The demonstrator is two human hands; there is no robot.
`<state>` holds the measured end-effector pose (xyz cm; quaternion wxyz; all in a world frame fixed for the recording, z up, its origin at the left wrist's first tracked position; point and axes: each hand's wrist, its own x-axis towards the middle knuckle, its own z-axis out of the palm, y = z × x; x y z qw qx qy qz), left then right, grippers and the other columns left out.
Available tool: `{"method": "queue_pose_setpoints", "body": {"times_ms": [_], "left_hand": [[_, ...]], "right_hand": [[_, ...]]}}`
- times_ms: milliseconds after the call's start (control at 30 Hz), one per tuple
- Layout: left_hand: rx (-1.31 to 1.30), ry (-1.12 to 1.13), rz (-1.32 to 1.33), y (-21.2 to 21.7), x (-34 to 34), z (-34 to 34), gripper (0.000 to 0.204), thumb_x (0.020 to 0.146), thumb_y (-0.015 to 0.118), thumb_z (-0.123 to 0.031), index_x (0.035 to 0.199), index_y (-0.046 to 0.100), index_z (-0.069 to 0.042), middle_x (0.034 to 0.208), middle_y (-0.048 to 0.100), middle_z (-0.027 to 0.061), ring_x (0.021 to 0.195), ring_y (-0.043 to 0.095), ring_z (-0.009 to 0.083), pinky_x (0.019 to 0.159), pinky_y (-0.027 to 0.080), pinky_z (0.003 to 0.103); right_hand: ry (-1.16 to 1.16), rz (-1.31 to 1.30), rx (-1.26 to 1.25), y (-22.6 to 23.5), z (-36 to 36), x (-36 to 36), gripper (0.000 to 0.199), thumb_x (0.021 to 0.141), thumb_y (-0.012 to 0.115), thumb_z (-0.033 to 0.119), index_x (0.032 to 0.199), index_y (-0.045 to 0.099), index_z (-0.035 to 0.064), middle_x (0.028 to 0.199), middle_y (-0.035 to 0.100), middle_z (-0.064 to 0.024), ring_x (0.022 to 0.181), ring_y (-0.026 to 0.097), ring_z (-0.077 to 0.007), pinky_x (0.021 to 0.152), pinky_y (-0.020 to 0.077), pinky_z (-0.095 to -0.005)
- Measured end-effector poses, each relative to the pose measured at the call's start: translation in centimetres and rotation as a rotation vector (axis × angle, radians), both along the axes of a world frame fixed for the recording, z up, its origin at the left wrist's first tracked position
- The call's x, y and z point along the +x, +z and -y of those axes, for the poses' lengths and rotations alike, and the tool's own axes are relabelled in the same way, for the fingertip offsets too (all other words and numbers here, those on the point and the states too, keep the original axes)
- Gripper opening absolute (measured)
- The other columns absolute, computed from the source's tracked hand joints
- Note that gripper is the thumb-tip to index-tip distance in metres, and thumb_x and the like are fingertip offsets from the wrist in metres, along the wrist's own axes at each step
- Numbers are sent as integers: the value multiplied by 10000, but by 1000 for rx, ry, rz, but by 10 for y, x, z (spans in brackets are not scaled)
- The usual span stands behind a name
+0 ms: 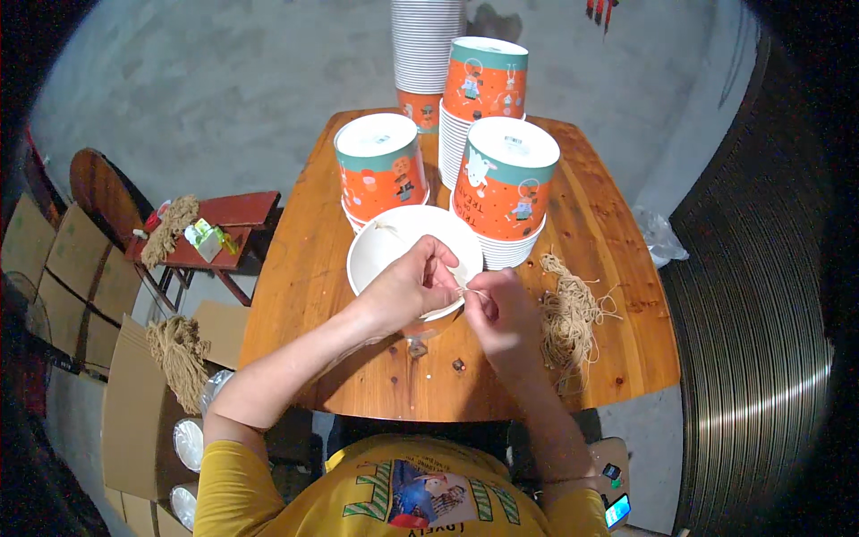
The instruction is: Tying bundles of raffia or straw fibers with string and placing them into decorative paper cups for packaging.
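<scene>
A white paper bucket (pixel 374 261) stands before me, its round inside facing up. A bit of string (pixel 386 229) shows against its far inner wall. Over the bucket's near right rim my left hand (pixel 413 285) is closed, thumb and fingers pinching a thin pale string (pixel 472 291). Close beside it, my right hand (pixel 506 324) pinches the same string, its fingers curled. The fingertips almost meet. To the right of my right hand lies a loose bundle of beige strings (pixel 570 318) on the wooden table (pixel 617 268).
Upside-down orange and green paper buckets stand in stacks behind the white one: a left stack (pixel 380 174), a right stack (pixel 510 183) and taller ones (pixel 488 76) at the back. At left are a red bench (pixel 255 210) and a cardboard box (pixel 134 421) with more string (pixel 179 353).
</scene>
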<state>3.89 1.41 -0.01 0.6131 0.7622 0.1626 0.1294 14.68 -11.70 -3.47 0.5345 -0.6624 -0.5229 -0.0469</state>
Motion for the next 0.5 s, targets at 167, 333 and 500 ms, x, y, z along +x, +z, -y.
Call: {"method": "queue_pose_setpoints", "body": {"times_ms": [167,333,500], "left_hand": [[25,12,-31,4,0,2,312,809,624,8,1048,425,-16,799,546,18,751,526,78,690,444,209],[43,35,-27,0,0,1,308,816,620,-2,1052,423,-17,802,554,25,753,533,80,677,448,214],[58,39,6,-5,-2,1,300,822,617,-13,1052,424,-18,795,556,23,747,538,80,670,452,220]], "right_hand": [[23,140,26,3,1,5,175,766,647,-25,879,556,72,738,497,-35,541,489,-115,499,401,-259],[21,218,34,4,2,8,191,750,659,-24,883,567,78,759,520,-55,551,542,-149,491,435,-287],[10,345,26,4,3,9,192,732,678,-12,887,595,66,762,532,-54,561,563,-162,485,448,-294]]}}
